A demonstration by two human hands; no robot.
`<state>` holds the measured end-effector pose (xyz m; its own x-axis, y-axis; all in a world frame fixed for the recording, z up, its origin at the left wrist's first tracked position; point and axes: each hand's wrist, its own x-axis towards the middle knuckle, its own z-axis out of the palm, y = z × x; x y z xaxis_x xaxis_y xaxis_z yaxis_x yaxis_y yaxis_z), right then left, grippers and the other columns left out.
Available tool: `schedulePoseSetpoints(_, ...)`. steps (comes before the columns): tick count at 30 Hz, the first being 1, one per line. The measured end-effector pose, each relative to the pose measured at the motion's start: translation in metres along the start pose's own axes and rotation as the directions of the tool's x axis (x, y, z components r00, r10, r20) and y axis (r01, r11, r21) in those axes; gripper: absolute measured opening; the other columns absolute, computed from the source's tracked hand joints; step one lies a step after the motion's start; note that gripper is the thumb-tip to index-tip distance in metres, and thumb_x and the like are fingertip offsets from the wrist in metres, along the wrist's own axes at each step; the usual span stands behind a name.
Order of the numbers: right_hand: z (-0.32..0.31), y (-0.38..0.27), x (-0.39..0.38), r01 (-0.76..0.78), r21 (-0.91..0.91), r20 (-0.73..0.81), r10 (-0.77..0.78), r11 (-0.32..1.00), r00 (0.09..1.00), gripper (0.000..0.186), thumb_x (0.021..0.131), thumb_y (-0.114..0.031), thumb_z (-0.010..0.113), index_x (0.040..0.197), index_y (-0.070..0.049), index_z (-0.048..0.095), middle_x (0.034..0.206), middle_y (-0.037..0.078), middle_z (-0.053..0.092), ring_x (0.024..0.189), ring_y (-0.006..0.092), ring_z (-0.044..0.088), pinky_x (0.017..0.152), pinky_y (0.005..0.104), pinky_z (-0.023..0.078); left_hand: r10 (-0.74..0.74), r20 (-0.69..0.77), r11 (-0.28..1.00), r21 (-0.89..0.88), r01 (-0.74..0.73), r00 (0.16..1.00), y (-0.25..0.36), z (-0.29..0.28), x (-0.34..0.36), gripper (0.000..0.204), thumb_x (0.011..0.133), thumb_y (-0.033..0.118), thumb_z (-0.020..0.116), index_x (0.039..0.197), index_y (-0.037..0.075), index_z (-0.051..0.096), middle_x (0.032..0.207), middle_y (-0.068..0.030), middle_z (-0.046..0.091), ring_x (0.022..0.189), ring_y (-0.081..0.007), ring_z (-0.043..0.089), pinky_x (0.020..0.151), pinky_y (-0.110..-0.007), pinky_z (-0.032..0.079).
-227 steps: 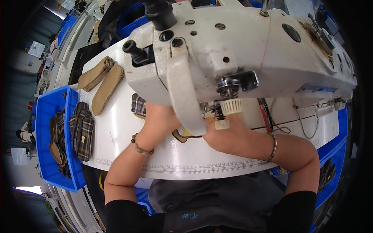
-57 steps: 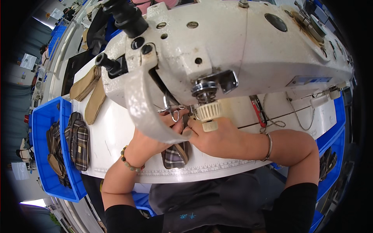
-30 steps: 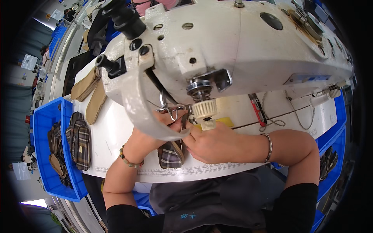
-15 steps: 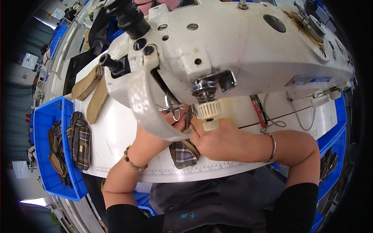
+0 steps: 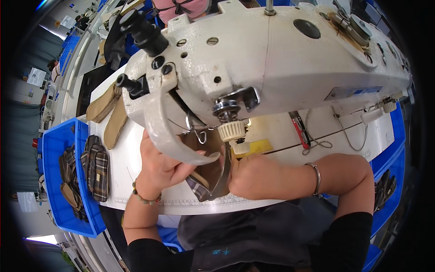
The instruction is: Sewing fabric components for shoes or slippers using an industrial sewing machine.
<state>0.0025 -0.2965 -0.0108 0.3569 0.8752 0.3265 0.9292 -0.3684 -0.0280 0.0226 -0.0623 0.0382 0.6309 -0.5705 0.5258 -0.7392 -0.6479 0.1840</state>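
A plaid zippered pouch (image 5: 210,168) with brown lining lies spread at the sewing machine (image 5: 272,50), under its needle end. Its zipper edges stand apart, showing the brown inside. My left hand (image 5: 158,165) is at the pouch's left side, thumb toward its edge; the machine's curved white arm covers part of the fingers. My right hand (image 5: 258,177) is closed at the right zipper edge, its fingertips partly hidden behind the cloth. A yellow piece (image 5: 256,148) lies on the machine bed just beyond my right hand.
At the left, a blue bin (image 5: 93,213) holds plaid pouches, with more pouches (image 5: 97,170) beside it. Brown shaped pieces (image 5: 115,124) lie behind. Red-handled snips (image 5: 300,131) and a cord (image 5: 351,140) lie at right. Another blue bin (image 5: 394,199) stands at far right.
My left hand has moved left, away from my right. The pouch has been spread, so its brown inside now shows. The yellow piece is more exposed.
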Motion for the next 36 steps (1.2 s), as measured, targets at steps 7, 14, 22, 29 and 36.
schedulePoseSetpoints(7, 0.003, -0.024, -0.010, 0.043, -0.055, 0.000, -0.043, 0.998, 0.999, 0.029, 0.065, -0.018, 0.062, 0.073, 0.009, 0.068, 0.096, 0.046, 0.061, 0.044, 0.0194, 0.056, 0.038, 0.0295, 0.044, 0.040, 0.153, 0.972, 0.223, -0.074, 0.987, 0.040, 0.004, 0.011, 0.030, 0.069, 0.016, 0.074, 0.098, 0.015, 0.074, 0.083, 0.0051, 0.063, 0.074, -0.0153, 0.059, 0.079, -0.038, 0.042)
schedulePoseSetpoints(14, -0.003, -0.027, -0.011, 0.095, -0.199, -0.097, -0.116, 0.975, 0.989, 0.016, 0.066, -0.017, 0.059, 0.063, -0.002, 0.061, 0.067, 0.020, 0.066, 0.042, 0.0118, 0.046, 0.039, 0.0265, 0.031, 0.154, 0.208, 0.918, 0.332, -0.218, 0.966, 0.059, 0.030, -0.015, 0.032, 0.068, 0.017, 0.066, 0.099, 0.012, 0.074, 0.097, 0.0033, 0.065, 0.086, -0.0138, 0.059, 0.092, -0.038, 0.040)
schedulePoseSetpoints(22, 0.002, -0.027, -0.012, 0.127, -0.231, -0.086, -0.151, 0.965, 0.985, 0.024, 0.066, -0.020, 0.059, 0.068, 0.003, 0.066, 0.081, 0.031, 0.069, 0.045, 0.0124, 0.049, 0.039, 0.0254, 0.031, -0.054, 0.154, 0.977, 0.214, 0.020, 0.987, 0.055, 0.036, -0.026, 0.033, 0.062, 0.008, 0.075, 0.094, 0.012, 0.074, 0.081, 0.0044, 0.059, 0.086, -0.0164, 0.056, 0.088, -0.044, 0.033)
schedulePoseSetpoints(29, 0.003, -0.030, -0.011, 0.108, -0.090, -0.060, -0.113, 0.990, 0.992, 0.040, 0.059, -0.021, 0.060, 0.078, 0.014, 0.069, 0.086, 0.042, 0.064, 0.051, 0.0218, 0.061, 0.041, 0.0284, 0.044, -0.119, 0.221, 0.993, 0.004, 0.121, 0.968, 0.051, 0.036, -0.022, 0.034, 0.064, 0.004, 0.073, 0.097, 0.011, 0.075, 0.078, 0.0034, 0.057, 0.081, -0.0193, 0.053, 0.090, -0.048, 0.031)
schedulePoseSetpoints(36, 0.002, -0.027, -0.011, 0.118, -0.196, -0.081, -0.136, 0.973, 0.987, 0.029, 0.067, -0.019, 0.059, 0.076, 0.007, 0.069, 0.082, 0.030, 0.070, 0.045, 0.0124, 0.051, 0.040, 0.0244, 0.033, -0.131, 0.234, 0.989, -0.032, 0.143, 0.963, 0.049, 0.036, -0.021, 0.033, 0.065, 0.005, 0.073, 0.098, 0.011, 0.075, 0.078, 0.0033, 0.057, 0.081, -0.0196, 0.053, 0.091, -0.049, 0.031)
